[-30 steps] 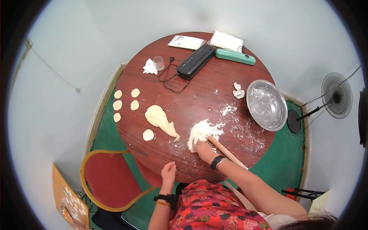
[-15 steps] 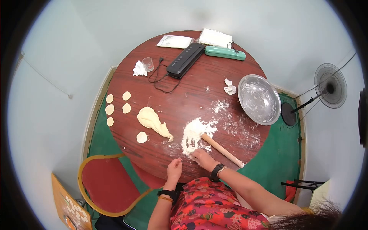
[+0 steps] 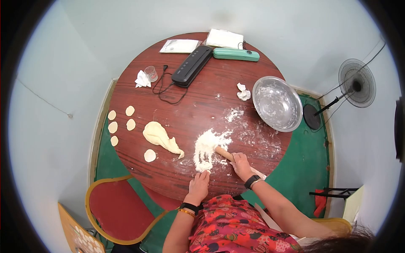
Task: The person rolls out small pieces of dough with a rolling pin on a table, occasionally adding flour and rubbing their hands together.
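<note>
My right hand (image 3: 242, 167) is closed around the wooden rolling pin (image 3: 224, 153), which lies slanting on the table with one end in the flour. My left hand (image 3: 198, 186) rests at the near edge of the flour pile (image 3: 204, 145), its fingers together and pointing down. A small pale bit shows at the left fingertips; whether it is dough or flour I cannot make out. To the left lies a long lump of dough (image 3: 157, 134), with a round dough wrapper (image 3: 149, 155) just below it.
Several more round wrappers (image 3: 130, 124) lie at the table's left. A large metal bowl (image 3: 277, 103) stands at the right. Farther back are a black sealing machine (image 3: 192, 66) with its cord, a green device (image 3: 236, 54), a glass (image 3: 150, 74) and crumpled tissues (image 3: 243, 92). A red chair (image 3: 120, 208) stands at the near left.
My right hand has moved from the flour's edge right onto the rolling pin and grasped it. My left hand has moved forward to the flour's edge. The whole view has shifted slightly.
</note>
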Tool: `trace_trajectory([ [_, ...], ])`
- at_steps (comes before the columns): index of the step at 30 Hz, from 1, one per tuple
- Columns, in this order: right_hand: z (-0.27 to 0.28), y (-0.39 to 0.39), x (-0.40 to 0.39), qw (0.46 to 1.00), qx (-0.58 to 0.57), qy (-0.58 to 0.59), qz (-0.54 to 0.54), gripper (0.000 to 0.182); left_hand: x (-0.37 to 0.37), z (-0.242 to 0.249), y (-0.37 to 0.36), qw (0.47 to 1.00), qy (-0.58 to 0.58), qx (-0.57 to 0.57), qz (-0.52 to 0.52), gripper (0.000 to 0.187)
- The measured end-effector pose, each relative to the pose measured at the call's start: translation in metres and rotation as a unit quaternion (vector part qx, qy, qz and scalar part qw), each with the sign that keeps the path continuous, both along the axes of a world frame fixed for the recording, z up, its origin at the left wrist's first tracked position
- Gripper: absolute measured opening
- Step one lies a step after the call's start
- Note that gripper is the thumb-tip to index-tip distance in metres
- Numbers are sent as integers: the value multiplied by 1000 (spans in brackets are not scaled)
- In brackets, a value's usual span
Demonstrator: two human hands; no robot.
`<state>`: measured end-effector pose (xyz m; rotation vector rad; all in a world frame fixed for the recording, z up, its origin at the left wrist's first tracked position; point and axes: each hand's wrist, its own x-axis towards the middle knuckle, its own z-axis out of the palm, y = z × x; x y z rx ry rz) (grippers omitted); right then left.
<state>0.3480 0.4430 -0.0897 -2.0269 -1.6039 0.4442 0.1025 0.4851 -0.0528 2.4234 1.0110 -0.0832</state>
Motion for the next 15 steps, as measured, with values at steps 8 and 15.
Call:
trace_trajectory([
  [8, 27, -4, -38, 982, 75, 27, 168, 36, -31, -13, -6, 981, -178, 34, 72, 50],
  [15, 9, -4, -61, 970, 37, 2, 238, 37, -34, 20, 7, 956, -205, 80, 194, 41],
])
